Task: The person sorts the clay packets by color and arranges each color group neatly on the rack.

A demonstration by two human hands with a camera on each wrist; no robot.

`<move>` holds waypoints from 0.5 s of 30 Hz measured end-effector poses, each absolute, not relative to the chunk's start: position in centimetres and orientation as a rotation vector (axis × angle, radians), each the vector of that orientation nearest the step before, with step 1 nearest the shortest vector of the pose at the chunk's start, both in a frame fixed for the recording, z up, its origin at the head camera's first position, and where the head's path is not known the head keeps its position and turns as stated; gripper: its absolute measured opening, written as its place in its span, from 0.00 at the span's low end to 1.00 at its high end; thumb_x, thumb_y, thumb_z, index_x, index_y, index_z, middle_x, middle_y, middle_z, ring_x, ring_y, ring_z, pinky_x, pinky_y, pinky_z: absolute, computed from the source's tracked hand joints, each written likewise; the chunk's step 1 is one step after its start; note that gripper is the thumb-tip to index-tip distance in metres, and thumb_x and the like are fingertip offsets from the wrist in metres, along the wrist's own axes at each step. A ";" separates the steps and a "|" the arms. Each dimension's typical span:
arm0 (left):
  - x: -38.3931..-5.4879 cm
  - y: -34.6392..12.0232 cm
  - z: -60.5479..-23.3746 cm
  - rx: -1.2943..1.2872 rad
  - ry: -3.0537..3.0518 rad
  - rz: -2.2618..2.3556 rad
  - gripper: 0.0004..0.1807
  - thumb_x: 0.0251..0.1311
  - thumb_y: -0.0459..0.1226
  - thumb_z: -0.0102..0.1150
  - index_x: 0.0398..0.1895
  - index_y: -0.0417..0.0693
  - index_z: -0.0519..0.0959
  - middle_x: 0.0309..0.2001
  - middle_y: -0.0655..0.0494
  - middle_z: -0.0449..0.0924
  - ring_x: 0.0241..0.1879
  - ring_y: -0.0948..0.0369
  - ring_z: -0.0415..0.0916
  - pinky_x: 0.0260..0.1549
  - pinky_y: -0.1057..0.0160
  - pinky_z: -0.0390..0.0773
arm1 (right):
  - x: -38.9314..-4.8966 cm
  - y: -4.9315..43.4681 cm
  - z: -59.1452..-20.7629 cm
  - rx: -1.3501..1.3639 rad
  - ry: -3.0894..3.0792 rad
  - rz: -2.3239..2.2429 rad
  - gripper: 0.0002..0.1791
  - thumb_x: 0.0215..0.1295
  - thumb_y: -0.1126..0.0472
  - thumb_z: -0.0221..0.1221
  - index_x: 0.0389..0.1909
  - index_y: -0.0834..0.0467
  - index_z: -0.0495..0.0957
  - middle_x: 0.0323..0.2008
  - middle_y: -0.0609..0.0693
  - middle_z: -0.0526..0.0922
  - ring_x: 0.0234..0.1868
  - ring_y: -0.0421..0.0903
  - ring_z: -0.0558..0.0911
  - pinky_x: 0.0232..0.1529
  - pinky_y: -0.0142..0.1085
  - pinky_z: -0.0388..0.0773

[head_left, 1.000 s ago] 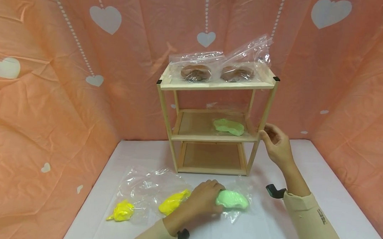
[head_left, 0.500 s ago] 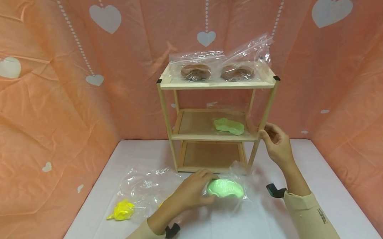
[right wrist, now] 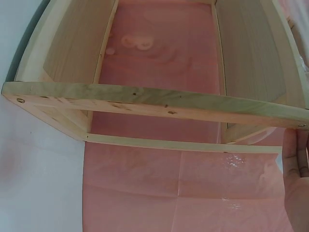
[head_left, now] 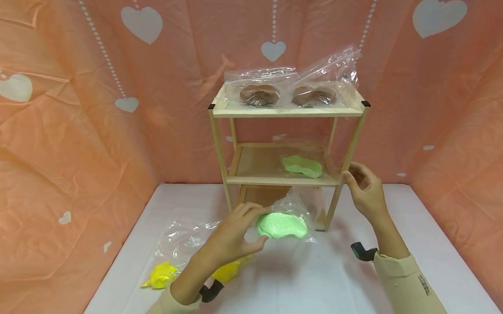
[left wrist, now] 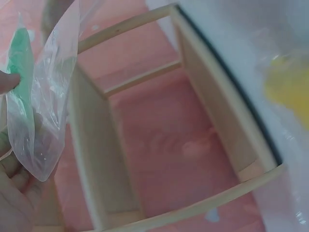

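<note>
My left hand (head_left: 231,233) pinches a clear plastic bag holding a mint-green, clay-like lump (head_left: 283,225). It hangs above the table before the bottom tier of the wooden shelf rack (head_left: 284,182). In the left wrist view, thumb and fingers lie on either side of the bag, with the green lump (left wrist: 20,67) inside. With my right hand (head_left: 365,192) I grip the rack's right front post at middle-tier height. The right wrist view catches that hand (right wrist: 297,188) only at its edge, against the post. A paler green lump (head_left: 302,166) in a bag lies on the middle tier.
Two bagged brown lumps (head_left: 260,95) sit on the top tier. At the left of the white table (head_left: 321,291) lie bagged yellow lumps (head_left: 162,275), one partly behind my left forearm. A pink heart-patterned cloth (head_left: 185,126) hangs behind and at both sides.
My left hand has lifted the bagged mint-green lump off the table, moving it up, leftward and toward the rack's bottom tier. My right hand stays on the post.
</note>
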State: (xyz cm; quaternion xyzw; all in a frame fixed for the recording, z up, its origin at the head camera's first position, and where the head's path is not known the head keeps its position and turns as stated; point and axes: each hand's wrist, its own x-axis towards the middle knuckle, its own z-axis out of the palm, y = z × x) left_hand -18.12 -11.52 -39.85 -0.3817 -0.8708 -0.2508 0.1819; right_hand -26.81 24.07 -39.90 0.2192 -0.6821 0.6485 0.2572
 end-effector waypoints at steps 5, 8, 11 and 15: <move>-18.5 -12.1 -37.7 -1.065 -2.380 -0.699 0.34 0.56 0.37 0.80 0.67 0.47 0.79 0.58 0.54 0.81 0.57 0.56 0.77 0.59 0.57 0.82 | -26.7 24.1 -39.7 0.594 -1.849 1.752 0.14 0.75 0.80 0.56 0.56 0.83 0.74 0.42 0.43 0.85 0.43 0.36 0.83 0.47 0.23 0.81; -18.9 -12.4 -36.7 -1.060 -2.327 -0.677 0.34 0.56 0.37 0.79 0.67 0.46 0.79 0.59 0.52 0.81 0.59 0.53 0.77 0.59 0.55 0.82 | -26.6 24.1 -39.7 0.588 -1.861 1.747 0.14 0.75 0.79 0.56 0.56 0.83 0.75 0.42 0.43 0.85 0.43 0.36 0.83 0.48 0.23 0.81; -19.3 -12.6 -35.8 -1.047 -2.285 -0.651 0.33 0.56 0.37 0.79 0.66 0.45 0.80 0.60 0.52 0.82 0.60 0.51 0.75 0.60 0.53 0.80 | -26.5 24.1 -39.6 0.579 -1.876 1.739 0.14 0.75 0.79 0.57 0.56 0.83 0.75 0.42 0.43 0.86 0.44 0.36 0.83 0.48 0.23 0.81; -20.0 -12.8 -34.8 -1.008 -2.248 -0.619 0.33 0.54 0.36 0.79 0.65 0.46 0.80 0.61 0.52 0.82 0.59 0.49 0.73 0.61 0.49 0.75 | -26.5 24.0 -39.6 0.581 -1.887 1.720 0.14 0.75 0.78 0.57 0.57 0.82 0.76 0.43 0.42 0.86 0.45 0.37 0.84 0.48 0.23 0.81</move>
